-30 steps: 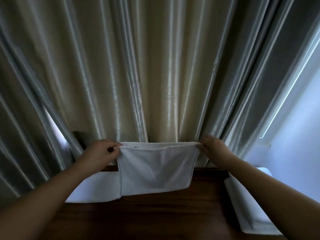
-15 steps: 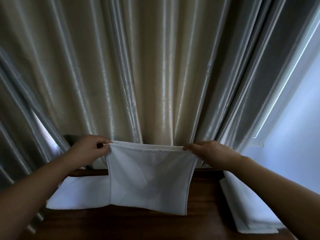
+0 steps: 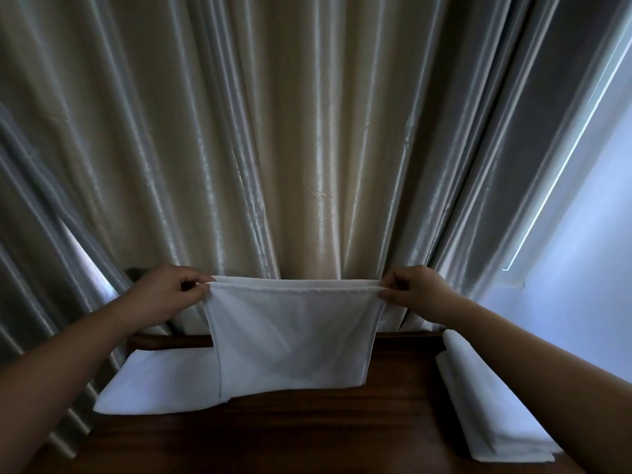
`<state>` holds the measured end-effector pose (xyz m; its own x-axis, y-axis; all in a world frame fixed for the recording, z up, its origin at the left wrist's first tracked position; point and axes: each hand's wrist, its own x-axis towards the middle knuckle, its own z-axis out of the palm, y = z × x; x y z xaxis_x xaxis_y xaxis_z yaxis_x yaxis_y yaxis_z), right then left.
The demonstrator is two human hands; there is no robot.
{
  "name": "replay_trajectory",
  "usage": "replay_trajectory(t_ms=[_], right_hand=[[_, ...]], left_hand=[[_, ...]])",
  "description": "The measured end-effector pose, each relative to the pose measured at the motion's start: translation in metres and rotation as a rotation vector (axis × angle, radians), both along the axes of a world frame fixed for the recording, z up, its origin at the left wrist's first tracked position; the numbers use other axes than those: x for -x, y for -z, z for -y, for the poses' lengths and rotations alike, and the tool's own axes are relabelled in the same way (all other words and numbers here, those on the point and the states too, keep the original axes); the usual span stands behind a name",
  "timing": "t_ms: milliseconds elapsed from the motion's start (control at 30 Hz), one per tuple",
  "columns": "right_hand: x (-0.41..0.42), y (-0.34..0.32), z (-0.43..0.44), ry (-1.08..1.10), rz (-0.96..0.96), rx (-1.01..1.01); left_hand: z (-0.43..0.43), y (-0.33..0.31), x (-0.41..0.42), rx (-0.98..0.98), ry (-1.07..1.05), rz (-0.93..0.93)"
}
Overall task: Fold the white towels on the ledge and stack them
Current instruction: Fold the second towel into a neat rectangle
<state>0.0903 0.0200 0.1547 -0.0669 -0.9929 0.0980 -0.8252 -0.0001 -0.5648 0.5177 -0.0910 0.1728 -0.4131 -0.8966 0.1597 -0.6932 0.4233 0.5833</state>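
Observation:
A white towel (image 3: 290, 340) hangs doubled over in front of me, its lower edge resting on the dark wooden ledge (image 3: 307, 436). My left hand (image 3: 164, 295) pinches its top left corner and my right hand (image 3: 415, 292) pinches its top right corner, both layers held together and the top edge stretched level. A flat folded white towel (image 3: 160, 384) lies on the ledge at the left, partly behind the held one. At the right end of the ledge lies another folded white towel stack (image 3: 492, 405), partly hidden by my right forearm.
Shiny beige-grey curtains (image 3: 290, 148) hang right behind the ledge, touching its back edge. A bright window strip and pale wall (image 3: 581, 268) are at the right. Bare dark wood shows in front of the towels.
Both hands have kept their grip on the towel's top corners and pulled them further apart, so the top edge is tauter. The view has shifted slightly.

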Motion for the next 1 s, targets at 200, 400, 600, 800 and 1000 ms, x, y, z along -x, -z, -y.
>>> replay_trajectory(t_ms=[200,400,600,800,1000], right_hand=[[0.004,-0.010,0.003,0.025,0.022,-0.025],[0.003,-0.015,0.001,0.057,-0.105,0.004],[0.004,-0.010,0.003,0.098,-0.099,0.016],[0.008,0.008,0.018,0.149,-0.218,-0.020],[0.010,0.047,0.011,0.246,-0.145,0.062]], left_hand=[[0.000,-0.004,0.003,0.001,0.038,0.045],[-0.004,-0.001,0.009,0.105,0.039,0.025],[0.000,0.003,0.013,0.107,0.060,0.069],[0.014,0.019,0.036,0.126,0.060,0.190],[0.009,0.053,0.052,0.197,0.031,0.209]])
